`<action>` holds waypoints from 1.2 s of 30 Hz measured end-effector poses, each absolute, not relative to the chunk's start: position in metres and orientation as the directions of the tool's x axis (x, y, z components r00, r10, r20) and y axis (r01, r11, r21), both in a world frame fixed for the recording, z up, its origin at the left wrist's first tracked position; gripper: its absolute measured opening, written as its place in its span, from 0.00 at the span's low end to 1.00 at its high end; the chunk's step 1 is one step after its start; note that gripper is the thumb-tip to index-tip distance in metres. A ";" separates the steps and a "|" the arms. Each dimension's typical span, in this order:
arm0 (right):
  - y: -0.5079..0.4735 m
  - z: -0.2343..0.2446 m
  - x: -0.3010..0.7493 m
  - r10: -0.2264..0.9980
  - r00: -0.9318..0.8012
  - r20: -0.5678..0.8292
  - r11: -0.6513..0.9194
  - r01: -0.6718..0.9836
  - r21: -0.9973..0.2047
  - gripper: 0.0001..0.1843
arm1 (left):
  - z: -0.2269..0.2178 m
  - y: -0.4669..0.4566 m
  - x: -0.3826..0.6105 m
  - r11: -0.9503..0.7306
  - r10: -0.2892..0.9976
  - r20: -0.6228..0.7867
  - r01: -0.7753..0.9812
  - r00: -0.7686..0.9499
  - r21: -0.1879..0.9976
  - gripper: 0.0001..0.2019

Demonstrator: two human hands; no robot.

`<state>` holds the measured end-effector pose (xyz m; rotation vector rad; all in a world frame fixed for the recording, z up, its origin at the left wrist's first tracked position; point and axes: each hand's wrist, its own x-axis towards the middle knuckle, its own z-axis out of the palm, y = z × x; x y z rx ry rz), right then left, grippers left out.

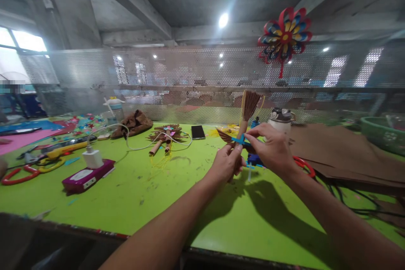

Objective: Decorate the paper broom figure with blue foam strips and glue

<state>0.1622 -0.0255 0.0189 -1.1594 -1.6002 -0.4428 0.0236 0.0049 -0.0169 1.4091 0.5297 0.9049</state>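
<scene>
Above the green table I hold a brown paper craft [243, 127], with a pleated fan [251, 105] at its top and a narrow rolled stem below. My left hand [225, 162] is closed around its lower part, and the fingers hide that end. A bright blue strip [238, 139] crosses the stem. My right hand [272, 145] pinches this strip at its right side between thumb and finger. Another pleated piece [225, 136] sticks out to the left, just above my left hand. A dark blue glue gun-like object [254, 160] is partly hidden behind my hands.
A purple power strip [85, 178] with a white charger [93, 158] stands left. Pleated brown paper crafts [166, 133] and a phone [198, 132] lie toward the back. Brown paper sheets [344, 152], red-handled scissors [305, 166] and dark cables [351, 209] are at right.
</scene>
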 end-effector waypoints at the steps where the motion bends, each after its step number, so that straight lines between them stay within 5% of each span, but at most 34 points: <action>1: -0.026 0.019 0.162 0.451 0.034 0.892 0.459 0.848 -0.265 0.05 | -0.017 0.005 0.024 -0.081 0.790 0.194 -0.215 0.581 0.973 0.18; 15: -0.025 0.017 0.161 0.457 0.088 0.885 0.416 0.858 -0.300 0.09 | -0.016 0.006 0.023 0.033 0.813 0.127 -0.262 0.569 0.964 0.17; 22: -0.028 0.011 0.158 0.381 -0.061 0.922 0.437 0.891 -0.122 0.13 | -0.017 0.000 0.021 0.029 0.837 0.120 -0.262 0.534 0.965 0.19; 36: -0.022 0.011 0.163 0.411 -0.016 0.911 0.355 0.924 -0.144 0.13 | -0.020 0.007 0.023 0.059 0.797 0.161 -0.341 0.582 0.938 0.09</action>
